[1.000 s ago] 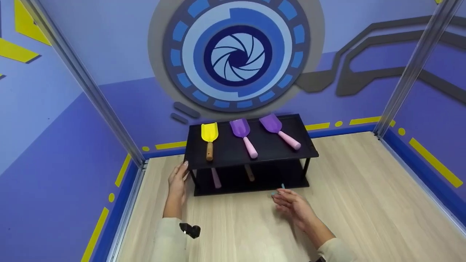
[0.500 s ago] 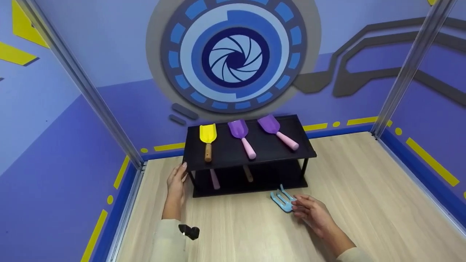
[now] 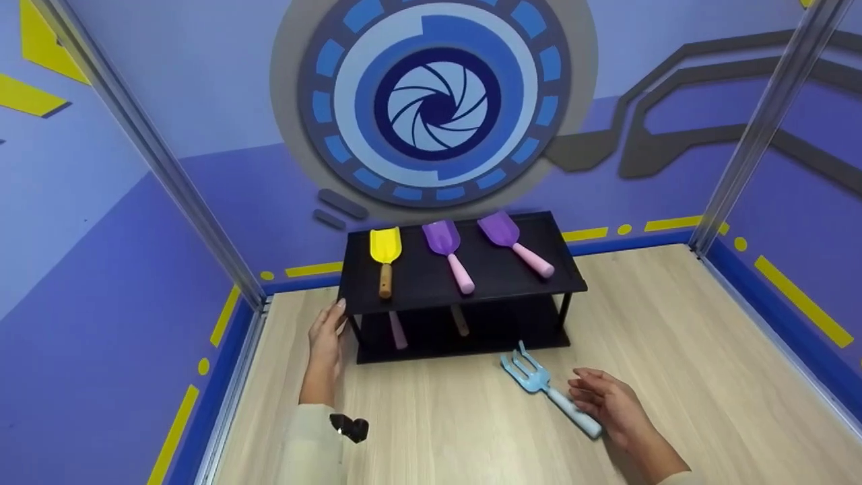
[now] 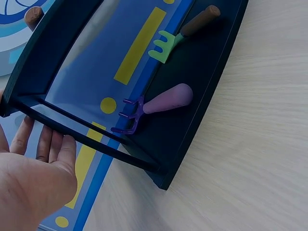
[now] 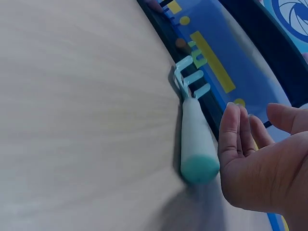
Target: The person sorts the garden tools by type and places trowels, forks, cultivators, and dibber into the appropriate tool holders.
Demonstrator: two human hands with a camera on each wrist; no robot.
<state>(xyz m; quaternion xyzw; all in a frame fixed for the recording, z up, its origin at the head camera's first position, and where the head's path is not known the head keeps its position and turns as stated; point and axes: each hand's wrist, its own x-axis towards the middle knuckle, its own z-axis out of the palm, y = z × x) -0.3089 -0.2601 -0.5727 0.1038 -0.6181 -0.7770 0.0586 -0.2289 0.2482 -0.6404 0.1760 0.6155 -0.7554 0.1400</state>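
Note:
In the head view, a two-tier black rack [image 3: 411, 300] stands at the back of the table. My left hand [image 3: 326, 340] holds its front left corner, thumb at the upper shelf edge and fingers below. A light blue three-pronged garden hand fork [image 3: 535, 380] lies on the table before the rack, prongs towards it. My right hand [image 3: 613, 407] hovers just right of its pale handle [image 5: 195, 132], fingers loosely bent and nothing held. On the upper shelf lie a yellow scoop [image 3: 386, 246], a purple scoop [image 3: 442, 237] and another purple scoop [image 3: 500, 230].
On the lower shelf lie a purple fork with a pink handle [image 4: 168, 98] and a green fork with a brown handle [image 4: 199, 21]. Blue and purple panels stand behind and at both sides, with metal posts [image 3: 754, 135] in the corners. Wooden tabletop [image 3: 431, 424] surrounds the rack.
My right hand has let go of the hand fork and drawn back to the right, uncovering its prongs and then its handle. The left hand stays at the rack's corner.

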